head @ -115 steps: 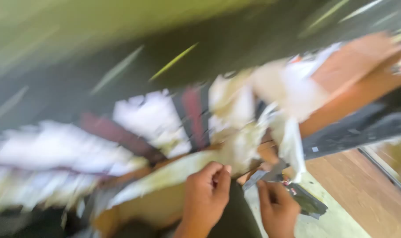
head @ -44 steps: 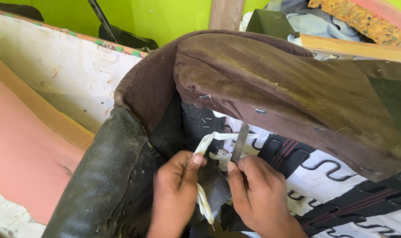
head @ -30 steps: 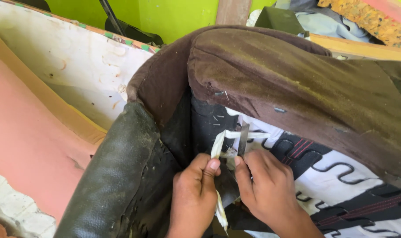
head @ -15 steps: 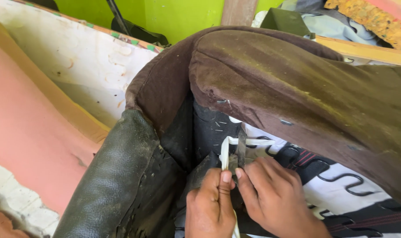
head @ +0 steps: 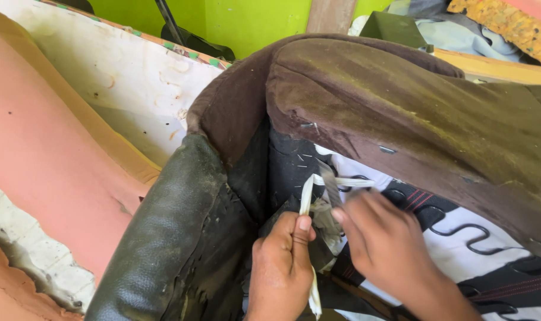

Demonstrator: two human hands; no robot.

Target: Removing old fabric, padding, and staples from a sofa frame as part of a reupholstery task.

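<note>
Two hands — left hand (head: 280, 264) pinches one white strip (head: 307, 202); right hand (head: 380, 244) grips one blade (head: 330, 187).

The left hand (head: 280, 270) is held fisted, thumb pressed upward. The right hand (head: 382, 241) is curled beside it, fingers bent inward.

The strap (head: 307, 199) is pinched by the left hand (head: 280, 270), just left of the right hand (head: 383, 249), below the armrest (head: 413, 125); a foam slab (head: 44, 160) is propped at far left
</note>
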